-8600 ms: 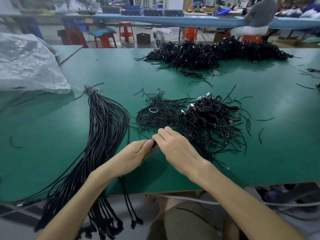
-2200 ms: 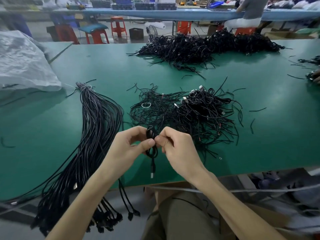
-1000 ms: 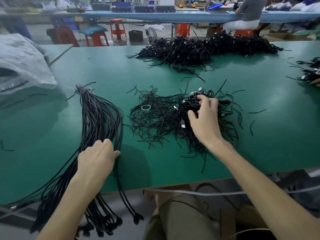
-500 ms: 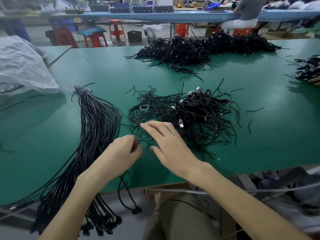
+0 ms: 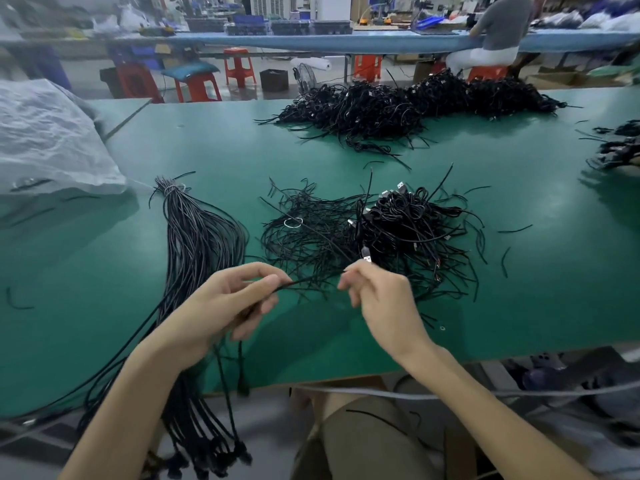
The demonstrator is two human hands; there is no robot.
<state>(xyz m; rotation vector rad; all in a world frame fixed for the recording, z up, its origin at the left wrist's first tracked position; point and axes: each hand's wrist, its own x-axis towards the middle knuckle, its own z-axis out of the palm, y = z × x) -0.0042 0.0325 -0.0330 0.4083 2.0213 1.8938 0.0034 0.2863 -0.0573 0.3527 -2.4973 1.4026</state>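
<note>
Half a second ago the right hand (image 5: pixel 381 299) was reaching flat toward the pile (image 5: pixel 408 230). Now its fingers are curled and look to be pinching one end of a cable (image 5: pixel 311 280), though blur hides the contact. The left hand (image 5: pixel 228 306) pinches the other end, with the cable stretched just above the table (image 5: pixel 536 289). The tied bundle (image 5: pixel 197 244) runs under the left wrist, and the pile lies just beyond the knuckles.

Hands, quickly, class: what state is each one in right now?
Left hand: closed, pinching a black cable between thumb and forefinger.
Right hand: closed, fingers curled on the same cable's other end.
</note>
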